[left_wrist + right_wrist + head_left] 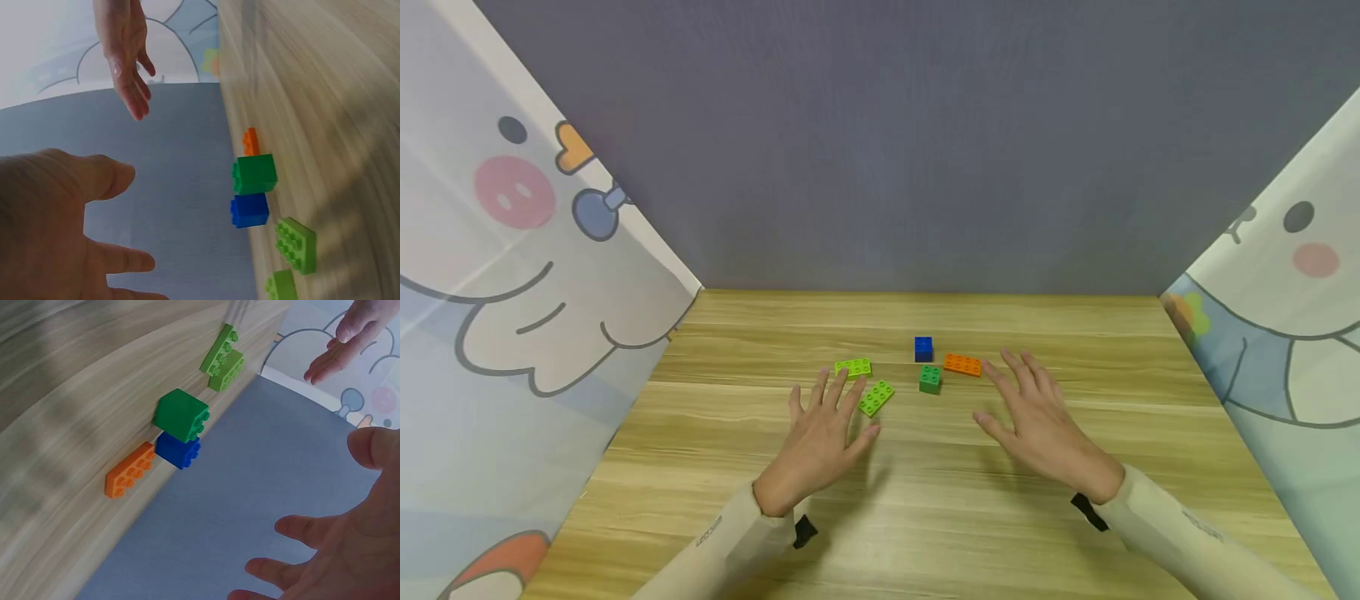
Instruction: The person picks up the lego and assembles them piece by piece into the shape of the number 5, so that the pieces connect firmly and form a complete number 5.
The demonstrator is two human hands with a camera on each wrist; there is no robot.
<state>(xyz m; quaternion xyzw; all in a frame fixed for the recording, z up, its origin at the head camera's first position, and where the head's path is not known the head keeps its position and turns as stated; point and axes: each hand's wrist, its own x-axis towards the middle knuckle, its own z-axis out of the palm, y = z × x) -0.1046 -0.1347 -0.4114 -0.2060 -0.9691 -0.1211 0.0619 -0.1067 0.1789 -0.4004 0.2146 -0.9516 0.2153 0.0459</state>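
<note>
Two flat lime green toy bricks lie on the wooden table, one lime brick (877,398) set at a slant and the other lime brick (854,367) just behind it. A square green brick (929,380) stands near the middle, with a blue brick (923,349) behind it. To their right lies a flat orange brick (962,365). My left hand (822,437) hovers by the lime bricks, fingers spread, partly covering them in the head view. Beside the orange brick my right hand (1037,417) is held above the table with fingers apart. Neither hand holds anything.
The wooden table (925,525) runs back to a grey panel (925,150). Cloth with cartoon animals hangs on the left (572,317) and right sides. A dark strap (805,531) shows at the left wrist, another (1090,512) at the right.
</note>
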